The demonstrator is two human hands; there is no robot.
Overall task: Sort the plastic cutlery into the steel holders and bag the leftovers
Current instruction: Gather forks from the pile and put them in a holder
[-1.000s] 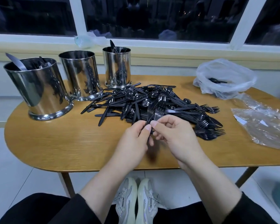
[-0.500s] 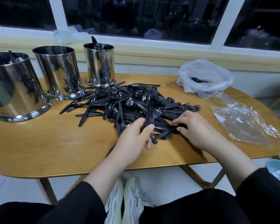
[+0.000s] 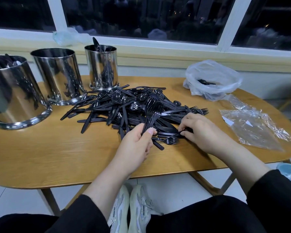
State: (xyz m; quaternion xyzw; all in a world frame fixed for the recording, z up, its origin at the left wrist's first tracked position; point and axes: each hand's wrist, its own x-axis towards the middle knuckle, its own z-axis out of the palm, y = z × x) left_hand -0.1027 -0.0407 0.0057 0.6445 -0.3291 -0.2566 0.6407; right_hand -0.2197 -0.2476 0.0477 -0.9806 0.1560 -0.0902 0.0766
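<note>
3 steel holders (image 3: 59, 76), 2 bags (image 3: 212, 79)

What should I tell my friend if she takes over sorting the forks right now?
Left hand grips a small bunch of forks, tines up. Right hand pinches another piece at the near edge of the cutlery pile.
Three steel holders stand at the table's back left; the left and right ones show some cutlery, the middle one's inside cannot be seen. The white bag holds a few pieces.
Left: most of the pile needs sorting, then bag the leftovers.
</note>
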